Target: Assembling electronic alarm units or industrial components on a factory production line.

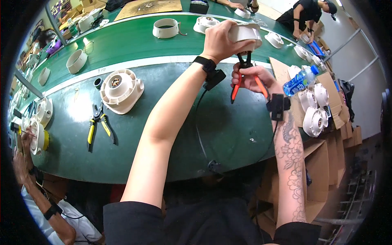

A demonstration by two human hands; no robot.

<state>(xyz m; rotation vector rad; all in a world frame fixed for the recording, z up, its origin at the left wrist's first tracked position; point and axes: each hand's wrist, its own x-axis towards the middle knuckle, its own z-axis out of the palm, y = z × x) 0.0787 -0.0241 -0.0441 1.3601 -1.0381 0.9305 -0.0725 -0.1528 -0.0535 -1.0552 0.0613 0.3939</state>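
My left hand (218, 41) is closed round a white plastic housing (250, 32), raised over the near edge of the green belt. Below it, my right hand (256, 77) grips a pair of pliers (235, 90) with red-and-black handles. The black jaws point up and meet the underside of the housing; what they bite on there is hidden. On the table to the left lie a white round housing (131, 90) with a copper-coloured centre and a second pair of pliers (91, 132) with yellow-and-black handles. Beside that housing stands a small dark ring (98, 83).
A green conveyor belt (118, 45) crosses beyond the table, carrying white rings (76, 61) and housings. At right, a blue-labelled bottle (301, 81) and several white housings (313, 121) rest on cardboard (279, 67). A co-worker's hands (27, 141) work at far left; another person (304, 18) stands far right.
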